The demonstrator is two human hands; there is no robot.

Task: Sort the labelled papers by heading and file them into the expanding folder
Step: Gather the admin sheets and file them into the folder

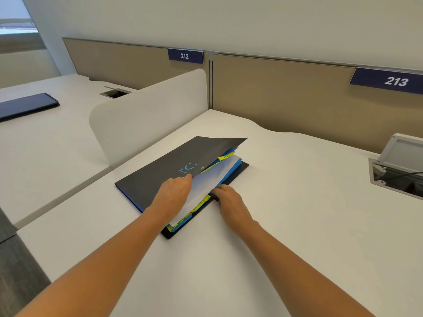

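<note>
A black expanding folder (160, 170) with a blue smiley print lies on the white desk (297, 225). Its front cover is lifted a little along the right edge. Blue dividers with yellow tab labels (225, 156) show inside, and a white paper (212, 179) sticks out between them. My left hand (174, 193) lies on the cover with its fingertips at the cover's edge, over the paper. My right hand (229, 200) rests at the folder's near right edge with curled fingers on the black back cover; what they grip is hidden.
A low white divider screen (146, 115) stands left of the folder. Beyond it, a dark flat folder (25, 106) lies on the neighbouring desk. An open cable box (398, 170) sits at the right. Tan partition panels carry signs 212 and 213.
</note>
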